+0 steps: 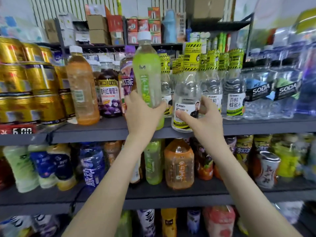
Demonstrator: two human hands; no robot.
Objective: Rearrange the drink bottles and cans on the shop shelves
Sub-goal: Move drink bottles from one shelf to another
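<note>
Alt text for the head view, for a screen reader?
A person's left hand grips a green-labelled, white-capped plastic bottle while the right hand holds a clear plastic bottle with a yellow hazard-striped neck wrap, both at the front of a dark grey shelf. Stacked gold cans stand at its left end.

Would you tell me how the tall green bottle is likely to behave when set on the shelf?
The green bottle looks full nearly to its neck, so probably heavy for its size. Tall and narrow, it may tip if nudged. The left hand grips its smooth lower part; it could slip.
</note>
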